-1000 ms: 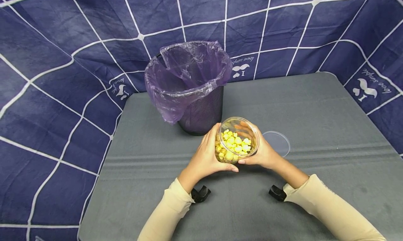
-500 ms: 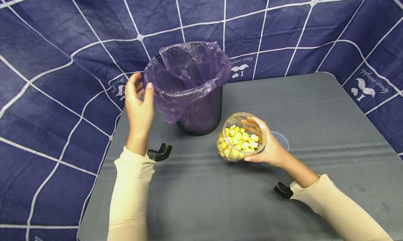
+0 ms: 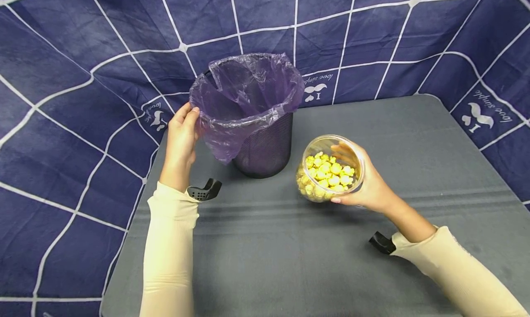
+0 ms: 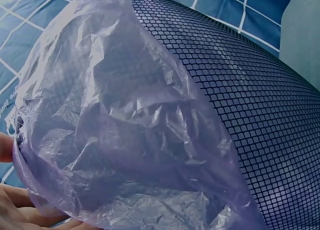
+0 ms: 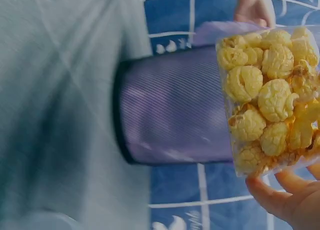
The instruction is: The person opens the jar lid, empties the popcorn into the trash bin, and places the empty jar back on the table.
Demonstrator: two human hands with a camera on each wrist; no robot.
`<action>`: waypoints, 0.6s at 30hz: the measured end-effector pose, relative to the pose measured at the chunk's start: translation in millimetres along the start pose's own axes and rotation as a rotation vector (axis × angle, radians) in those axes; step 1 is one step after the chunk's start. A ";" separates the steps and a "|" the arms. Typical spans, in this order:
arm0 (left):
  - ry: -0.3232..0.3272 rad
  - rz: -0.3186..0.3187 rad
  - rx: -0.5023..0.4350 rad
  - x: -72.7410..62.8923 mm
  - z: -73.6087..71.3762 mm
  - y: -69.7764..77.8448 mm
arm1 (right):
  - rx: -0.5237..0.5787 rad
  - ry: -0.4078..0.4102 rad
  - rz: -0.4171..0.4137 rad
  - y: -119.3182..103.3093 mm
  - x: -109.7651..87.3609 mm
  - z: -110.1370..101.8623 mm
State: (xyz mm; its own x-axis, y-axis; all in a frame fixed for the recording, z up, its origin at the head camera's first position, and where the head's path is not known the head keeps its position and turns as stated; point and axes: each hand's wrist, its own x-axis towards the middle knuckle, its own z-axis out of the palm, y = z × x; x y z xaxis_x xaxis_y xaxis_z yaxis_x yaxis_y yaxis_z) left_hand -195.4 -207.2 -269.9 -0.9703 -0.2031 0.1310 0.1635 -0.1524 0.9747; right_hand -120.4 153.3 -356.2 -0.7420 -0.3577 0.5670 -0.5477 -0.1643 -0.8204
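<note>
With its fingers, the left hand (image 3: 181, 133) pinches the translucent purple plastic bag (image 3: 225, 137) lining a round black mesh bin (image 3: 267, 149), while the right hand's (image 3: 370, 186) fingers clasp a clear round plastic jar (image 3: 303, 182) of yellow popcorn (image 3: 330, 172), tilted above the grey counter (image 3: 265, 262).

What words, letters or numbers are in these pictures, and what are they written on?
"I" and "love simple": upside down, on the right side of the blue cloth.
"I" and "love simple": smaller, also upside down, on the cloth behind the mesh bin.
More cloth print, at the left and in the wrist views: too small or blurred to read fully.
No words show on the popcorn jar or purple bag.
</note>
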 end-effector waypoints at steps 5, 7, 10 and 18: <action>0.004 0.001 -0.026 1.3 -0.1 -0.2 | -0.017 0.071 -0.065 -27.4 27.9 -18.0; 0.008 0.007 -0.020 1.6 0.4 -0.2 | -0.061 0.094 -0.090 -41.6 43.8 -24.8; 0.012 0.009 -0.022 2.3 0.8 -0.3 | -0.202 0.111 -0.128 -63.6 71.7 -33.3; 0.019 0.011 0.000 2.1 1.6 -1.4 | -0.672 0.151 -0.076 -100.4 153.9 -36.2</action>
State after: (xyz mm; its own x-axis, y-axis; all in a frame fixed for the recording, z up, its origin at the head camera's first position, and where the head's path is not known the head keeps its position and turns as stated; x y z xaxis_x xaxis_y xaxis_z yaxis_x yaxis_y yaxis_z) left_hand -198.0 -205.9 -270.7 -0.9650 -0.2228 0.1386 0.1744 -0.1500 0.9732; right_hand -193.7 148.0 -183.9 -0.7109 -0.2275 0.6654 -0.6849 0.4389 -0.5817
